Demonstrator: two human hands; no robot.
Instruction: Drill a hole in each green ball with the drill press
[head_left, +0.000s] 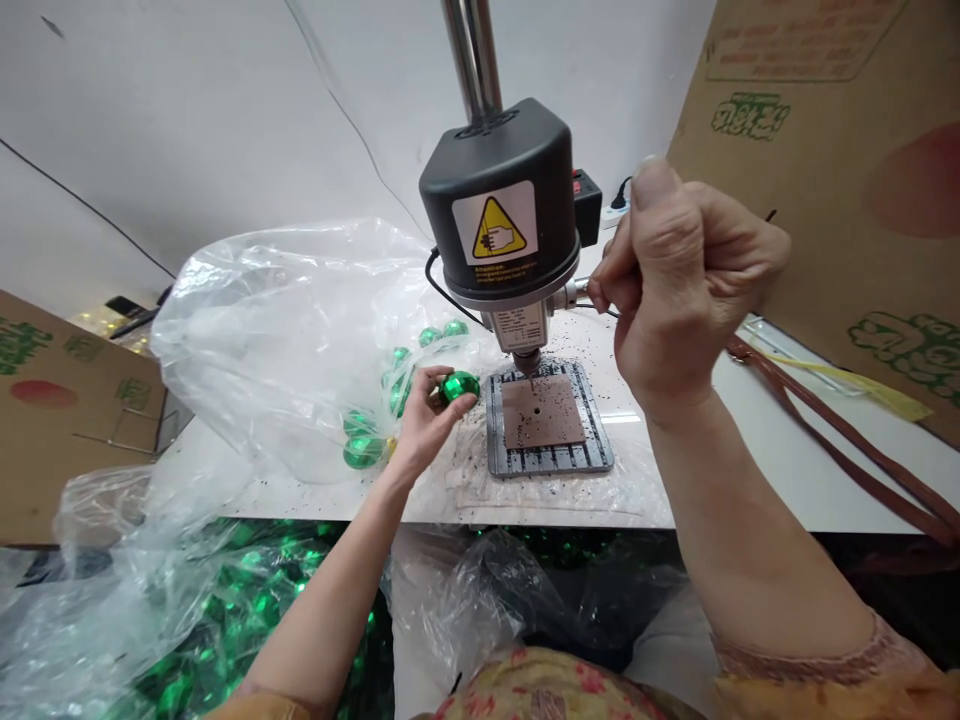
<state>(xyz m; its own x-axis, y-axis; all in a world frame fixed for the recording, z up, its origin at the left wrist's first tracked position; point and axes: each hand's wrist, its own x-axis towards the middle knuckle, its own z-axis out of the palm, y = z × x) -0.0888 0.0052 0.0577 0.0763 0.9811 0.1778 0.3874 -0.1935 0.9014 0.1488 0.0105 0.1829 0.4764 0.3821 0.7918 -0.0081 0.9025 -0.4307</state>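
Observation:
My left hand (pixel 427 418) grips a shiny green ball ornament (pixel 459 388) between thumb and fingers, just left of the drill press base (pixel 496 462). My right hand (pixel 682 270) is closed at the feed handle (pixel 576 292) on the right side of the drill press (pixel 496 200). Most of that handle is hidden by the fingers. Beneath the chuck (pixel 527 362) lies a brown square board (pixel 559 415) with a dark hole in it, on the slotted base. Dark shavings are scattered over the board and base.
More green balls (pixel 364 450) lie on the white table by a large clear plastic bag (pixel 285 330). Below the table edge is a bagged heap of green balls (pixel 255 580). Cardboard boxes (pixel 832 200) stand on both sides. A brown strap (pixel 840 440) lies at the right.

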